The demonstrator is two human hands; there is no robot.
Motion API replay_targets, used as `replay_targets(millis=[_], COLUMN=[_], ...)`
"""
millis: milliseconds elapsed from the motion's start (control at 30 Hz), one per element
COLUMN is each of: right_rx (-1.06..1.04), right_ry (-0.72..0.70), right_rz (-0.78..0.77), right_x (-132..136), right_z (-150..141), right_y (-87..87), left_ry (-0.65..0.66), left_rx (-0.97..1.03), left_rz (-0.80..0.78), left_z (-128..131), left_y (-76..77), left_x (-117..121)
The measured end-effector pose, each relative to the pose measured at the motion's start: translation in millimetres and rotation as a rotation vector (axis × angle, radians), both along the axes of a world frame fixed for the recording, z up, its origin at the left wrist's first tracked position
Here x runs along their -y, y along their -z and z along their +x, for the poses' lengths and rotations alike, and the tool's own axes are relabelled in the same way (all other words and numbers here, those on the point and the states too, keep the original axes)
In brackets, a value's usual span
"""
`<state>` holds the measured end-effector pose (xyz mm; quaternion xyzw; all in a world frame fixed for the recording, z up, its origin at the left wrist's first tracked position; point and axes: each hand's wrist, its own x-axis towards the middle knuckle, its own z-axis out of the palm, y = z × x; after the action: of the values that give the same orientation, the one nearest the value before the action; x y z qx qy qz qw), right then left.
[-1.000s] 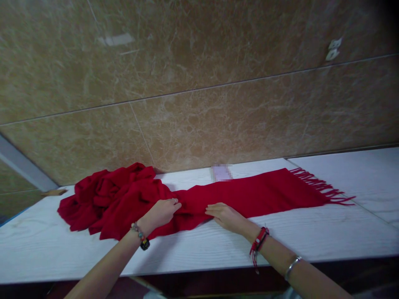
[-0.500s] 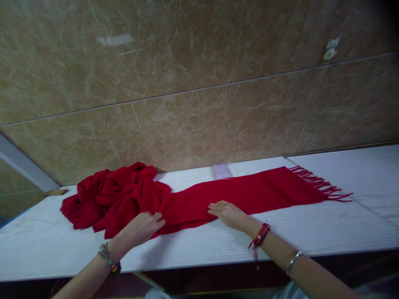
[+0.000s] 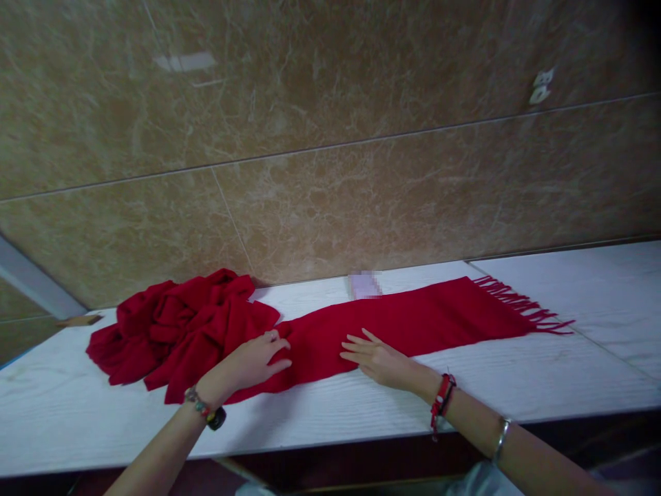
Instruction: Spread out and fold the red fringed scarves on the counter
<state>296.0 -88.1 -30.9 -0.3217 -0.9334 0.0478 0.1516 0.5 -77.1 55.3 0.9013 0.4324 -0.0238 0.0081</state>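
Fingers (image 3: 355, 350), two hands' worth: I am resting my left hand (image 3: 252, 364), fingers bent, thumb apart from them, where the scarf's pile is meeting its flat length; I am laying my right hand (image 3: 381, 362), fingers spread, on that length. Scarf (image 3: 428, 315), one, red: lying along the table (image 3: 310, 421), its one visible fringed end pointing right. Bracelets, two: beaded (image 3: 200, 406), left wrist; red (image 3: 443, 398), right. Bangle (image 3: 502, 439), one, silver: circling my right forearm. Pale item (image 3: 364, 284), one, blurred: lying behind the scarf.
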Motion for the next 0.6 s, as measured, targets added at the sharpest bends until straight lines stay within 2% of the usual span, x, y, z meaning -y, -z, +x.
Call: replay_targets(millis=[100,167,233,333,467,600], right_rx=[0.011,0.03,0.045,0.049,0.023,-0.019], right_ry=[0.023,0.021,0.017,0.008,0.005,0.023], right_rz=[-0.07,-0.093,-0.1,-0.097,-0.09,-0.11], right_x=[3,4,5,6,6,5], right_z=[1,2,4,6,6,6], right_y=[-7.1,-10.5,-12.5,-13.3,-11.4,-10.1], left_ry=[-0.034,-0.087,-0.149,-0.209,-0.258,-0.102], left_rx=[0.114,0.109,0.072,0.061,0.04,0.116], left_rz=[0.122,0.093,0.041,0.05,0.089,0.177], left_z=[35,50,52,33,-1,-2], left_y=[12.5,31.0,51.4,72.6,74.7,67.5], left_x=[-31,-53,-70,-85,-95,-97])
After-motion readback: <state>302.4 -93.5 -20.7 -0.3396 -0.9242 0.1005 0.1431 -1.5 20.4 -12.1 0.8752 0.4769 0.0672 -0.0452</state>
